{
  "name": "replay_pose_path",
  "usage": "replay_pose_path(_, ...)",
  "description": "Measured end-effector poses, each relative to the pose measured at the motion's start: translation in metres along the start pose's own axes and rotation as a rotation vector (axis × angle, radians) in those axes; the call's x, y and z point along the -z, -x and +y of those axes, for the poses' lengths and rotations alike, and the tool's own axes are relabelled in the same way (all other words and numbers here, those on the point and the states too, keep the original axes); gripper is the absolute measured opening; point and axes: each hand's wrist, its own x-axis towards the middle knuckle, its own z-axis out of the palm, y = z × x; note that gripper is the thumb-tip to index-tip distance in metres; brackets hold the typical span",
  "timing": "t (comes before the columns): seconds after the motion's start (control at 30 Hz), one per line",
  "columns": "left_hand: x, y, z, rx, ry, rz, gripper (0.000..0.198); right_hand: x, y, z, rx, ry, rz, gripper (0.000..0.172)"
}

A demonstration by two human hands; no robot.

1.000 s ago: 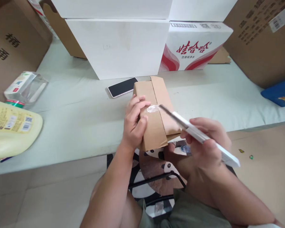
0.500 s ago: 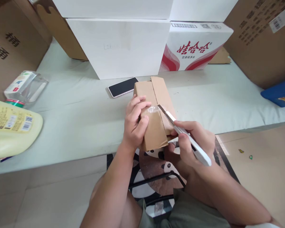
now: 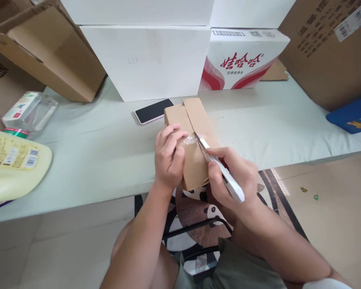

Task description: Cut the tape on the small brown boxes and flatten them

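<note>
A small brown cardboard box (image 3: 194, 160) lies at the table's front edge, its top flaps meeting at a seam with a strip of clear tape (image 3: 190, 139) across it. My left hand (image 3: 170, 154) grips the box's left side, fingers over the top. In my right hand (image 3: 233, 172) is a white utility knife (image 3: 225, 173), its blade out and the tip touching the seam beside the tape. Just behind the box, a phone (image 3: 153, 111) lies with its dark screen up.
White cartons (image 3: 147, 64) and a red-and-white carton (image 3: 243, 60) stand at the back. To the left are a tilted brown carton (image 3: 60, 52), a clear bottle (image 3: 31, 112) and a yellow jug (image 3: 18, 164). A blue packet (image 3: 353, 117) sits at the right.
My right hand has moved left with the knife, whose blade now reaches the seam at a steeper angle. A brown carton at the back left has tipped forward and sits further out over the table.
</note>
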Motion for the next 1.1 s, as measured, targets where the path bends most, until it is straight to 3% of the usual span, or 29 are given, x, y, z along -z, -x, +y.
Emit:
replay_pose_path(0.33, -0.005, 0.003, 0.004, -0.002, -0.045, 0.038, 0.032, -0.002, 0.000, 0.001, -0.019, 0.013, -0.025, 0.017)
replay_pose_path(0.77, -0.007, 0.003, 0.003, 0.002, -0.041, 0.059, 0.031, 0.013, 0.007, -0.002, -0.042, -0.056, -0.069, 0.015)
replay_pose_path(0.97, -0.005, 0.002, 0.002, 0.015, -0.069, 0.044, 0.032, 0.028, 0.014, 0.001, 0.029, -0.085, 0.016, 0.015)
replay_pose_path(1.1, -0.004, 0.001, -0.002, 0.028, -0.047, 0.064, 0.031, 0.028, 0.021, 0.014, 0.057, -0.236, 0.239, 0.016)
